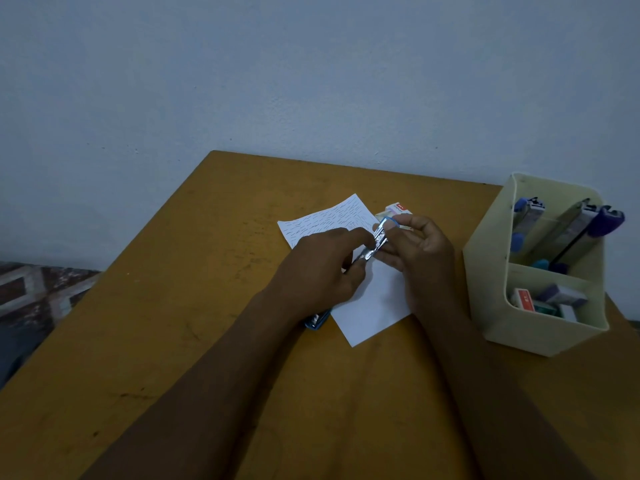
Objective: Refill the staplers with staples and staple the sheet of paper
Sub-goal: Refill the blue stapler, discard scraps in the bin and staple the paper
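Dim, flat, bluish light, soft shadows, mild blur, wide-angle bending at the edges.

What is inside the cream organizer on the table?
In the organizer, the back compartment holds blue and purple staplers; the front holds small staple boxes. Walls hide their lower parts.

Desk: mustard-brown wooden desk (173, 341), scuffed, far edge against the wall.
Wall: pale blue-grey painted wall (242, 64).
Organiser: cream plastic two-compartment box (540, 334), on the desk's right side.
Left: red-and-grey patterned surface (34, 289) beside the desk.
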The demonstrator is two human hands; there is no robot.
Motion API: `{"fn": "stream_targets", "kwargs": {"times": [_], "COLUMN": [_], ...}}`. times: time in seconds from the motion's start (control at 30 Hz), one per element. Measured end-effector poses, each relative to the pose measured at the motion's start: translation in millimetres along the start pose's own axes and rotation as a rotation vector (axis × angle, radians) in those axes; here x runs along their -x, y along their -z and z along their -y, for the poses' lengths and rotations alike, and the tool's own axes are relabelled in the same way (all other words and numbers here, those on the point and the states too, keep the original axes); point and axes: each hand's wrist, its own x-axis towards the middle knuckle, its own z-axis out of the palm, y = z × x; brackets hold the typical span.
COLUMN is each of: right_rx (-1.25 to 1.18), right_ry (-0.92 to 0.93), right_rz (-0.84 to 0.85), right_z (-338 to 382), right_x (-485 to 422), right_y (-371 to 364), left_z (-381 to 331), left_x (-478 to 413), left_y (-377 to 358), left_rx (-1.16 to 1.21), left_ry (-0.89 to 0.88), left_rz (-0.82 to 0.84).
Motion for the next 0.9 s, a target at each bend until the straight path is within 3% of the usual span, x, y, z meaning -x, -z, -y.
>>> {"fn": "stream_targets", "kwargs": {"times": [0.9], "right_rx": [0.229], "right_ry": [0.070], "right_rz": [0.035], "right_z": [3.9], "right_x": [3.4], "right_y": [-3.0], "left_z": [0.0], "left_x": [-11.2], "left_y": [28.8], "left_rx": [-0.144], "left_ry": [0.110], "left_rz": [0.318]}}
